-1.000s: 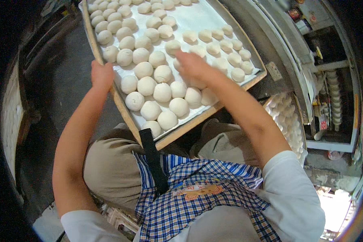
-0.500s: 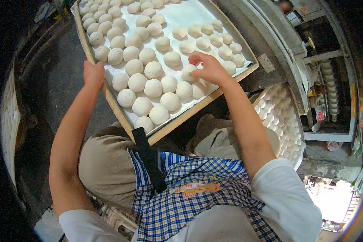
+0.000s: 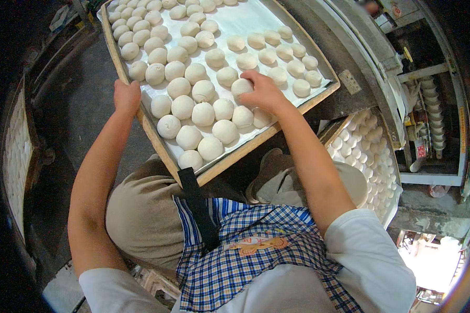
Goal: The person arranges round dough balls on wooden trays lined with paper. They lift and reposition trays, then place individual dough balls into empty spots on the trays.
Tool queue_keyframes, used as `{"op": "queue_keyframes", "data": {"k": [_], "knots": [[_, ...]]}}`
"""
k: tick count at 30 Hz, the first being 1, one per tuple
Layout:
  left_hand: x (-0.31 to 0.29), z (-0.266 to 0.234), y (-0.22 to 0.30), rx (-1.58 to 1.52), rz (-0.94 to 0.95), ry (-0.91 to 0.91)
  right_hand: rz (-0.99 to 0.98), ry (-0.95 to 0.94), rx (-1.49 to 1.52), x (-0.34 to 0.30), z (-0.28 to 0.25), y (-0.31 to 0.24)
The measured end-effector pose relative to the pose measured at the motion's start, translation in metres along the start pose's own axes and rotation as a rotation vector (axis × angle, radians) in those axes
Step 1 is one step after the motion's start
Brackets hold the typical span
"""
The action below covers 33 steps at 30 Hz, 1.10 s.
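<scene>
Since the earlier frame my right hand (image 3: 263,91) has slid leftward onto the middle of the wooden-framed, paper-lined tray (image 3: 141,125), fingers curled over a round white dough ball (image 3: 242,86) among the rows. Nearest me is my blue checked apron (image 3: 245,250). My left hand (image 3: 126,97) grips the tray's left rim. Beyond, to the right, a second tray of dough pieces (image 3: 371,167) sits lower.

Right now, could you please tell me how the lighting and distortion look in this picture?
Head view: fisheye bends the tray edges and darkens the rim; dough balls lit evenly and sharp; overexposed patch at lower right; left side in deep shadow.
</scene>
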<state>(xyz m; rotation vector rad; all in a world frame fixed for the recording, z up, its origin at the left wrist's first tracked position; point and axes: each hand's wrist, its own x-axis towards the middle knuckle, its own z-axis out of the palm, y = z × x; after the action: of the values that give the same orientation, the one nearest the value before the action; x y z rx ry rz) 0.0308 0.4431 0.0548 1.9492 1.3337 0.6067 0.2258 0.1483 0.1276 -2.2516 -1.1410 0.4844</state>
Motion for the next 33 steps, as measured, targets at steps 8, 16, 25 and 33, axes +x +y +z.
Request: {"op": "queue_keyframes", "data": {"k": [8, 16, 25, 33], "knots": [[0.001, -0.003, -0.002, 0.011, -0.042, 0.001, -0.036, -0.188, 1.563, -0.032, -0.026, -0.01], [0.004, 0.005, -0.005, -0.054, -0.03, 0.008, -0.126, -0.313, 2.067, -0.039, -0.022, 0.008], [0.019, 0.008, -0.024, 0.025, 0.022, -0.01, -0.203, -0.521, 2.216, -0.037, -0.025, 0.014], [0.012, 0.001, -0.016, 0.001, 0.008, -0.042, 0.124, -0.068, 2.049, -0.041, -0.041, -0.004]]}}
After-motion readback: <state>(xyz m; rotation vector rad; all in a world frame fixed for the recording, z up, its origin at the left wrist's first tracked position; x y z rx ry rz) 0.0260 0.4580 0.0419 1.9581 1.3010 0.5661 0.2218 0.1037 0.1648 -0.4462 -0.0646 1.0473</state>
